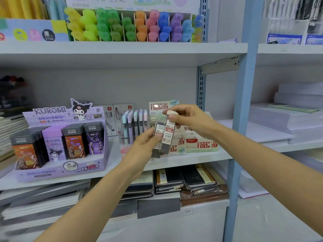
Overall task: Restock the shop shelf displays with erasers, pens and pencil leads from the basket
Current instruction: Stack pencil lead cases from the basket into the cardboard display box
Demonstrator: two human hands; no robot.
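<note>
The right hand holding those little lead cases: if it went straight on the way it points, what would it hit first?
Most likely the 0.5 lead display standing just behind the right hand and its lead cases; the pastel pens sit further left. Depth is hard to judge.

The left hand (143, 149) partly covers the lead tubes (167, 135) — their fine print is unreadable.

Head view, close, facing forward-down at middle shelf (174, 159).
</note>
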